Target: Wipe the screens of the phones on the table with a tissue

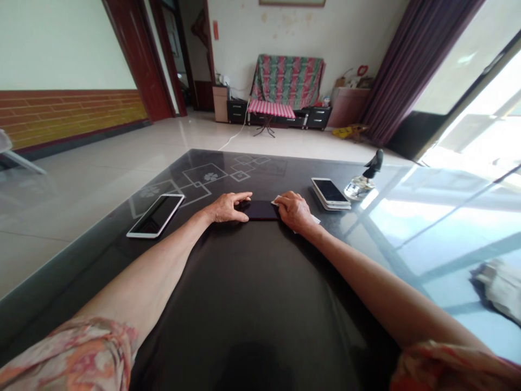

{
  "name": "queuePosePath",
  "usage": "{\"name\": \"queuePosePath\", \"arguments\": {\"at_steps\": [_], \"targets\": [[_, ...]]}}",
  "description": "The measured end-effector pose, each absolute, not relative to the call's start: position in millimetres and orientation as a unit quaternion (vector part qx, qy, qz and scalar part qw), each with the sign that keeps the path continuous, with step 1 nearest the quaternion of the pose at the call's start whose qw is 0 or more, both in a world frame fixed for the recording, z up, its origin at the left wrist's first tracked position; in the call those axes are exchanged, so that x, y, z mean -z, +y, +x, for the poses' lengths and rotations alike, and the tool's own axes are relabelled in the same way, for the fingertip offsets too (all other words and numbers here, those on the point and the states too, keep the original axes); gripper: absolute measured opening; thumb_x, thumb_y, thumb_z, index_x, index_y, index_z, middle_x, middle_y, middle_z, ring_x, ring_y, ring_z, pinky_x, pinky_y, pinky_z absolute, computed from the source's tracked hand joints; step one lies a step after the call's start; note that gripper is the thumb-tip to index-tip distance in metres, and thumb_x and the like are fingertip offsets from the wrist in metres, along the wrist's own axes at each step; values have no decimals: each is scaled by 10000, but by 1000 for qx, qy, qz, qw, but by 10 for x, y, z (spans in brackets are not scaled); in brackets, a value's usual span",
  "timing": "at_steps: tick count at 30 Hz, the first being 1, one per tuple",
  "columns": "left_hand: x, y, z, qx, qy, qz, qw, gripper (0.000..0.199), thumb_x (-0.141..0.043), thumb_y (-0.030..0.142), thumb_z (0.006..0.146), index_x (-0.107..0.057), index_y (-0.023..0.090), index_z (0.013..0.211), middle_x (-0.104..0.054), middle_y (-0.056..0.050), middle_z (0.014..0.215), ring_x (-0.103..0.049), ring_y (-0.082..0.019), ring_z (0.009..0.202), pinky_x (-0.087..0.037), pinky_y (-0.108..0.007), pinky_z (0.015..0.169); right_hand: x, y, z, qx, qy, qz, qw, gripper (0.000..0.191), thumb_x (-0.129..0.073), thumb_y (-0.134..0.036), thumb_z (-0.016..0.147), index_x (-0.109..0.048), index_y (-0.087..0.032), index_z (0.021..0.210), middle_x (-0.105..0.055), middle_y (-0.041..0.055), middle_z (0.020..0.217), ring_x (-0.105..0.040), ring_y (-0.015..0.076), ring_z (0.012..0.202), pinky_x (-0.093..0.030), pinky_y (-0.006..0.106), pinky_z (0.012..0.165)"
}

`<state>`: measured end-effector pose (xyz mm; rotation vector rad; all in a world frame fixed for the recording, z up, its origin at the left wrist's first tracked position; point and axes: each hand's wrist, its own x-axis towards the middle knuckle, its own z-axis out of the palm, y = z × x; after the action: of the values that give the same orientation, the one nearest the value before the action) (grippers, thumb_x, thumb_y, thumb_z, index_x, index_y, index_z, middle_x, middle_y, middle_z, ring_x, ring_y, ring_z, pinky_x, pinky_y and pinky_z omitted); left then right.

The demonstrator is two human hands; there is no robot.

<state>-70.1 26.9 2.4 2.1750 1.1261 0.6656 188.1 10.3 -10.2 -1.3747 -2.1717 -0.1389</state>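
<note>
A dark smartphone (262,210) lies sideways on the black table before me, its screen facing up. My left hand (228,209) grips its left end, with the thumb at the near edge and the fingers at the far edge. Over the right end, my right hand (295,210) is closed on a white cloth (316,219) pressed against the phone. Most of the cloth is hidden under that hand; whether it is cloth or tissue I cannot tell. A white tablet-like phone (157,216) lies to the left. Stacked white phones (330,192) lie to the right.
A clear spray bottle (363,182) with a black head stands beyond the stacked phones. The glossy black table (252,304) reaches toward me. A whitish bundle (499,288) lies at the far right. Across the room is a stool (271,108) with a striped top.
</note>
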Motion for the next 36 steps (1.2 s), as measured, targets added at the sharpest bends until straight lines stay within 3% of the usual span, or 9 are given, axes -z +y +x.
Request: {"name": "queuePosePath", "arguments": {"at_steps": [9,20,26,32,36], "targets": [[-85,220,-676,-234,443,821,272,853,-747,360,574,-475,180,1362,-617,-83,1257,-598,-275,1094,-431,-384,1002,111,147,1898,57,-813,-508,278,282,-473,-160,844,-718,-239,960,-656,55,1020,-571,196,921,-414,316,893],[-90,210,-669,-247,436,812,300,868,-758,356,558,-475,178,1359,-600,-91,1283,-565,-277,1156,-401,-409,1041,97,203,2067,48,-807,-508,297,282,-483,-124,799,-732,-203,903,-673,49,896,-608,168,838,-453,256,808],[-56,238,-676,-248,432,816,293,865,-762,376,568,-470,197,1362,-598,-82,1286,-563,-275,1167,-403,-408,1045,50,132,1887,64,-827,-497,254,274,-462,-179,867,-716,-236,955,-662,51,1012,-575,193,900,-399,311,851],[-13,260,-672,-260,428,814,294,865,-769,372,556,-482,187,1351,-617,-73,1263,-539,-280,1206,-409,-388,1047,-24,-10,1656,65,-890,-399,211,301,-406,-227,936,-628,-286,1130,-619,44,1156,-515,204,1021,-328,347,905],[-24,251,-680,-259,424,815,298,868,-769,378,562,-478,175,1354,-608,-88,1274,-545,-288,1195,-406,-414,1047,-42,89,1865,76,-866,-452,200,288,-398,-277,945,-634,-277,1110,-614,52,1175,-495,231,1066,-305,384,907]]}}
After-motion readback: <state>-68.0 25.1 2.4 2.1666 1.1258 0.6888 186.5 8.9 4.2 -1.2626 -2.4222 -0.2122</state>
